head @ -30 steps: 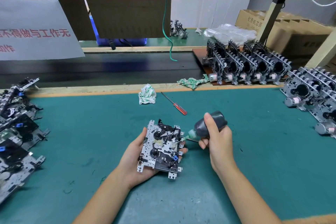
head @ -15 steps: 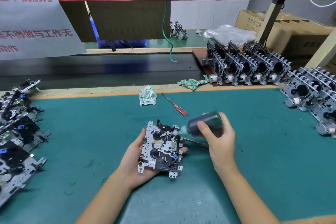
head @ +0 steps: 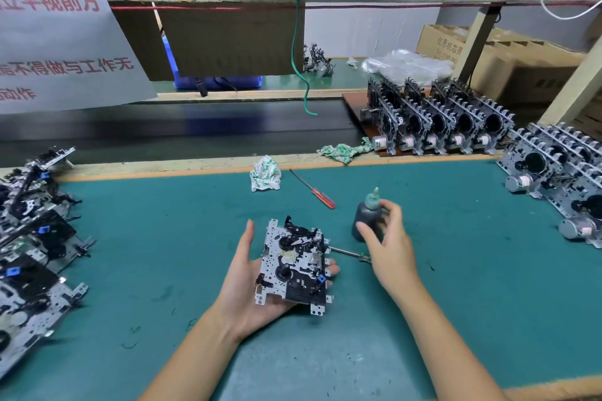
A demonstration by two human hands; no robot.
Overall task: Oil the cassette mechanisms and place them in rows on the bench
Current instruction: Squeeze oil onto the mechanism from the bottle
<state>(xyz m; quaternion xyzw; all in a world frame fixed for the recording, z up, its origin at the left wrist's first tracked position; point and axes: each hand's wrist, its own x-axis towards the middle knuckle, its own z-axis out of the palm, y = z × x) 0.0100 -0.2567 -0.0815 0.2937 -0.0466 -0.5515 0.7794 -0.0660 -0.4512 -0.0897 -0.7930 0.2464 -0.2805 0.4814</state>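
Note:
A cassette mechanism [head: 293,265], a silver plate with black parts, lies face up in my left hand [head: 241,286]; the fingertips curl at its right edge and the thumb stands free on its left. The dark oil bottle [head: 366,215] stands upright on the green mat [head: 156,238], nozzle up, just right of the mechanism. My right hand [head: 394,247] has thumb and fingers curled loosely round the bottle. A thin green-handled tool [head: 345,251] sticks out from under that hand toward the mechanism. Finished mechanisms stand in rows at the back right [head: 439,120] and far right [head: 560,166].
Several mechanisms lie piled at the left edge [head: 29,254]. A red-handled screwdriver [head: 314,190] and a crumpled rag [head: 265,174] lie near the mat's far edge, another rag [head: 345,150] beyond it. A dark conveyor belt [head: 163,130] runs behind the bench.
My right hand swung the oil bottle away from the mechanism, turned it nozzle up and set it upright on the mat to the right. The left hand kept the mechanism still.

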